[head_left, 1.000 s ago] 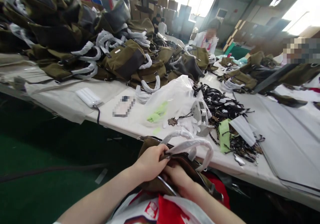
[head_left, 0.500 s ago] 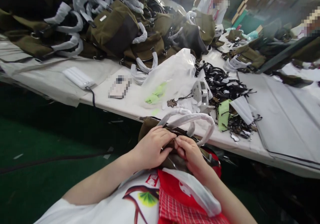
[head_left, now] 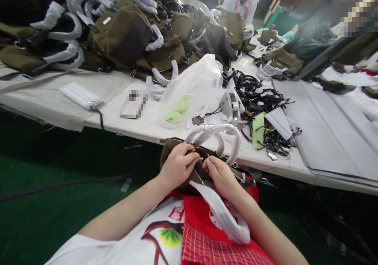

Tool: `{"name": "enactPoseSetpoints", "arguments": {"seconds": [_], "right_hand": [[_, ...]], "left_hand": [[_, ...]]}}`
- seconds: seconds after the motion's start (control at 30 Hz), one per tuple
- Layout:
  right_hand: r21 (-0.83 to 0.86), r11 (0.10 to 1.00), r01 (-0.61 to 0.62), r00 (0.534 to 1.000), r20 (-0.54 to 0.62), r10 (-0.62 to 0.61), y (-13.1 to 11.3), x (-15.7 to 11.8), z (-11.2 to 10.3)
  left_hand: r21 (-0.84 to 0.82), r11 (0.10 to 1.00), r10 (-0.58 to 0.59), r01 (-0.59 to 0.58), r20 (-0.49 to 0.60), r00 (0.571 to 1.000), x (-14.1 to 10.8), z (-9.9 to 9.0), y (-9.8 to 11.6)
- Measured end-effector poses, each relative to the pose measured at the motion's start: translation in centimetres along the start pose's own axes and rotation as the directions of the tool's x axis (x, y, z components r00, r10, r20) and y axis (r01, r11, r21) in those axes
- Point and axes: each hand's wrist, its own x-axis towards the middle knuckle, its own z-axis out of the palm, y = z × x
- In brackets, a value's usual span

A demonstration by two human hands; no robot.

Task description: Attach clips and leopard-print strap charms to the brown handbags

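An olive-brown handbag [head_left: 165,150] lies in my lap against the table edge, its zip [head_left: 198,176] showing between my hands. White wrapping covers its handles [head_left: 234,141], one standing up beyond my hands and another drooping over the red apron [head_left: 203,214]. Over the bag's opening, my left hand [head_left: 178,165] is closed in a pinch, with a small pale piece [head_left: 201,158] poking out at its fingertips. My right hand [head_left: 219,174] is just right of it, fingertips pressed together; whatever they hold is hidden.
Many similar bags [head_left: 118,32] are heaped at the back left. On the table [head_left: 109,125] lie a power bank [head_left: 80,95], a phone [head_left: 134,104], a clear plastic bag [head_left: 195,78] and a pile of black straps and tags [head_left: 254,91]. A co-worker [head_left: 240,3] is at the back.
My hands, close together before, have drawn slightly apart, and the pale piece now shows at my left fingertips. The view has shifted a little.
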Motion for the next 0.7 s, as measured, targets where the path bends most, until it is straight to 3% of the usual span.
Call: {"name": "enactPoseSetpoints", "arguments": {"seconds": [0.17,0.47,0.7], "right_hand": [[0.023,1.000,-0.005,1.000,0.022,0.005,0.2,0.1,0.1],[0.102,0.990,-0.096,0.986,0.149,0.080,0.1,0.6,0.4],[0.123,0.986,-0.115,0.970,0.228,0.085,0.7,2.2,1.1]], "left_hand": [[0.108,0.994,0.023,-0.017,-0.054,0.998,-0.2,0.3,0.6],[-0.192,0.970,-0.164,0.151,-0.056,0.985,0.3,0.4,-0.1],[-0.299,0.941,-0.180,0.162,-0.033,0.983,0.2,0.5,-1.0]]}}
